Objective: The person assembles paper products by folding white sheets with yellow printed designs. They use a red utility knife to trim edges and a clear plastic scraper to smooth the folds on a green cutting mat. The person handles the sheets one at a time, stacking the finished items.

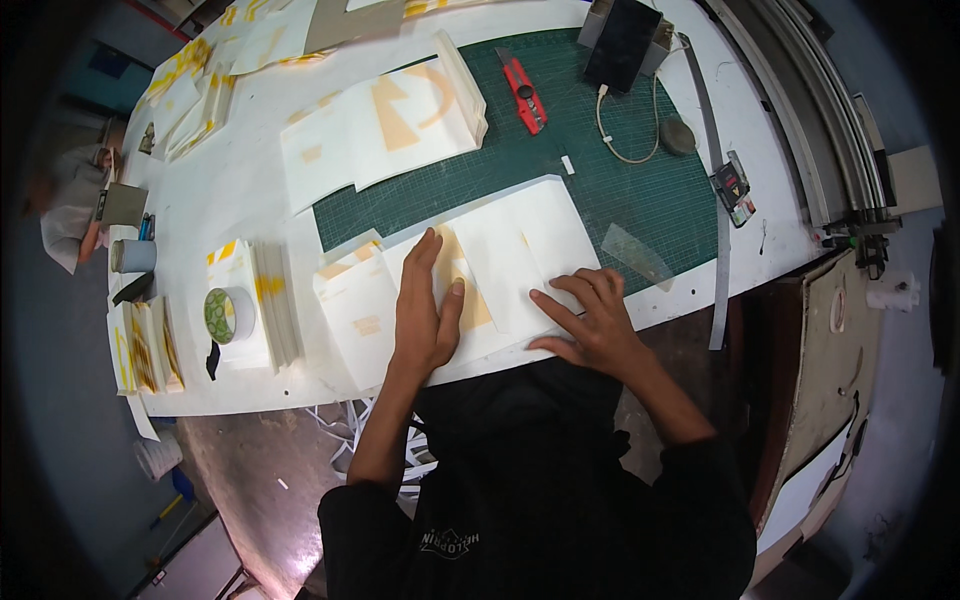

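A white printed sheet (520, 240) with pale orange shapes lies before me, creased and partly folded, across the table's near edge and the green cutting mat (650, 220). My left hand (428, 310) rests on its left half, fingers stretched out together and the thumb apart. On the right part of the sheet my right hand (592, 318) is spread, its fingertips touching the paper near the lower edge. Neither hand grips anything. Beyond them lies a pile of similar folded sheets (385, 130), overlapping the mat. A red utility knife (524, 92) sits to its right.
A roll of tape (229, 315) rests on a white paper stack (270, 300) at the left. A phone (622, 48) with a cable stands at the back right. A long metal ruler (720, 250) crosses the right edge. Another person (75, 200) is at the far left.
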`<state>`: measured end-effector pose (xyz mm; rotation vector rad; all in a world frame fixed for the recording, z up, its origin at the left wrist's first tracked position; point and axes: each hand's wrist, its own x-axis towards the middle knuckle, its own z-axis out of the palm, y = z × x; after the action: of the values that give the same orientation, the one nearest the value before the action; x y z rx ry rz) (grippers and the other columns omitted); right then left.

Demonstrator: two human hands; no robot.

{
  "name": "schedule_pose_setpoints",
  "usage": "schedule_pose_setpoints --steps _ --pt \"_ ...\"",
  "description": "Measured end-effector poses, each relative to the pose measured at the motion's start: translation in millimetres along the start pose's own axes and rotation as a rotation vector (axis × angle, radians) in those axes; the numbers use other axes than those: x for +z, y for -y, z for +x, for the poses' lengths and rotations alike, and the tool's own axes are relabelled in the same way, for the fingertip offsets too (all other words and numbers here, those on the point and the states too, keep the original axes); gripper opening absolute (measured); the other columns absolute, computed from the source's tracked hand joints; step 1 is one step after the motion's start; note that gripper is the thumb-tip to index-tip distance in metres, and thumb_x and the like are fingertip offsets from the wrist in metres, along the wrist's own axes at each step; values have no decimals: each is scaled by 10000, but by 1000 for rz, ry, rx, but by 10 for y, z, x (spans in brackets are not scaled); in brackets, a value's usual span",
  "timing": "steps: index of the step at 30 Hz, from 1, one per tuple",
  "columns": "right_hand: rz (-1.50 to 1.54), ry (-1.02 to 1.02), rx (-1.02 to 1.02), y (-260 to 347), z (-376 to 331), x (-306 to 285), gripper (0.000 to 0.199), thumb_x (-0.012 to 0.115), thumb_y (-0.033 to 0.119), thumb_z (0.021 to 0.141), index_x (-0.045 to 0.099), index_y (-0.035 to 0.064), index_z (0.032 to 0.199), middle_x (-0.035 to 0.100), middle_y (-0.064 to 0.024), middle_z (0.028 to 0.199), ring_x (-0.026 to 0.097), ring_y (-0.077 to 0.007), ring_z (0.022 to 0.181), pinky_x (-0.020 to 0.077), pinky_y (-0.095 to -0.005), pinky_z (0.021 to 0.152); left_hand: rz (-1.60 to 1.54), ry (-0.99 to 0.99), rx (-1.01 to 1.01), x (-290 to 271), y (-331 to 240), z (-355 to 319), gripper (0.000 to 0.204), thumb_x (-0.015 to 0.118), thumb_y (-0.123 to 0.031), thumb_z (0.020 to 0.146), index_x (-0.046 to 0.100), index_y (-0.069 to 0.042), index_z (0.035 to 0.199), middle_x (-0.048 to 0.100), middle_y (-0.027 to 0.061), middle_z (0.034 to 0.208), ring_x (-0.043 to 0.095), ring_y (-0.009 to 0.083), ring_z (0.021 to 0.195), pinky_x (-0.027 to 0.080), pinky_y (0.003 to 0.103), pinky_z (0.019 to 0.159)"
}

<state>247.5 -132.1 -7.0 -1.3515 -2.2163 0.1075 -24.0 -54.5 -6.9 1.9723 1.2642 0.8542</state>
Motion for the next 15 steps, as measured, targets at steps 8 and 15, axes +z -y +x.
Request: schedule_pose_setpoints --steps 8,15 --pt "141 -73 39 -67 -165 46 725 945 354 774 670 7 1348 655 -132 1212 612 -310 1104 398 -515 992 -35 -43 5 -3 7 -30 566 614 -91 987 461 49 1514 536 277 1481 507 452 1412 382 483 1213" --pt "268 -425 704 222 -329 321 738 820 65 874 461 -73 1503 648 -90 936 527 -243 1026 406 -437 970 314 97 192 71 -4 -9 502 713 -178 983 599 -38 1451 508 274 1504 460 502 1445 373 606 1216"
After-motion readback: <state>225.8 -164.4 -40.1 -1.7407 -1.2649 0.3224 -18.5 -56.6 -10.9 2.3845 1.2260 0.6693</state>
